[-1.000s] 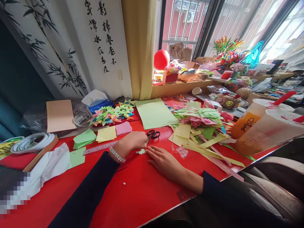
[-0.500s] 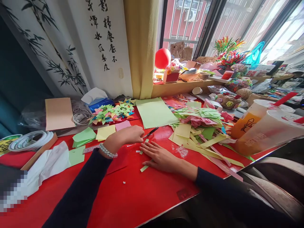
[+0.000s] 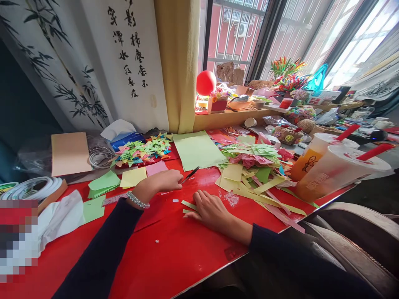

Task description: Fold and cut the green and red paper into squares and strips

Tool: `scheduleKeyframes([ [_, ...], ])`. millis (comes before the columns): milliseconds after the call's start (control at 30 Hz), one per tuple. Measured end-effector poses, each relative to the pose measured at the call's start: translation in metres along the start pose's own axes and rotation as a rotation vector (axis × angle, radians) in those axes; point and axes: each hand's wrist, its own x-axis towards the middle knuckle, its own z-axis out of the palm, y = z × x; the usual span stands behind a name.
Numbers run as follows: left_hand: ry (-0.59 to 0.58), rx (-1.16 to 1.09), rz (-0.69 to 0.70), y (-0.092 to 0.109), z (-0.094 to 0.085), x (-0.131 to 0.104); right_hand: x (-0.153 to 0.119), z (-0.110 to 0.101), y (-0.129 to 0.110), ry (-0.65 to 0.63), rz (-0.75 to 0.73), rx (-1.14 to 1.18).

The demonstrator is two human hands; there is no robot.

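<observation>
My left hand (image 3: 165,181) is closed over the red tabletop (image 3: 174,265), its fingertips turned down and mostly hidden. Close by its knuckles lies a thin dark pen-like tool (image 3: 191,174); whether the fingers touch it I cannot tell. My right hand (image 3: 212,210) rests on the table with bent fingers, and narrow light-green paper strips (image 3: 188,205) stick out between its thumb and fingers. A small pale paper scrap (image 3: 175,200) lies between the hands. Behind them is a large light-green sheet (image 3: 199,150).
Folded paper stars (image 3: 143,149) are heaped at the back left, near green paper squares (image 3: 104,183) and a yellow one (image 3: 133,177). Cut strips (image 3: 258,182) pile up at right, beside two drink cups (image 3: 338,172) at the table edge. White tissue (image 3: 60,222) lies left.
My right hand has drawn back slightly and curled its fingers, bringing the green strips closer together. My left hand stays closed near the dark tool. The view has shifted a little.
</observation>
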Motion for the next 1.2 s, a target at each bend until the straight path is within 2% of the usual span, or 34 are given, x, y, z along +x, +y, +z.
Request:
scheduleKeyframes([
  [100, -0.017, -0.008, -0.010, 0.001, 0.001, 0.002, 0.000, -0.001, -0.002, -0.070, 0.006, -0.023],
  [233, -0.040, -0.014, -0.025, 0.005, 0.004, 0.003, 0.001, -0.005, -0.006, -0.182, -0.116, -0.022],
  [367, -0.053, -0.003, -0.035, 0.007, 0.009, 0.006, 0.002, -0.008, -0.005, -0.175, -0.208, -0.021],
  [533, -0.060, 0.022, -0.017, 0.008, 0.013, 0.007, 0.001, -0.006, 0.000, -0.163, -0.242, -0.023],
  [600, -0.065, 0.027, -0.011, 0.009, 0.012, 0.007, -0.001, -0.004, 0.000, -0.140, -0.210, -0.019],
  [733, -0.066, 0.034, -0.006, 0.010, 0.009, 0.005, 0.000, -0.002, -0.007, -0.104, -0.014, -0.008],
  [833, -0.063, 0.034, -0.006, 0.010, 0.008, 0.002, 0.004, -0.004, -0.012, -0.125, 0.086, 0.006],
  [1200, -0.042, 0.013, -0.022, 0.009, 0.013, -0.001, 0.008, 0.000, -0.017, -0.240, -0.002, -0.032],
])
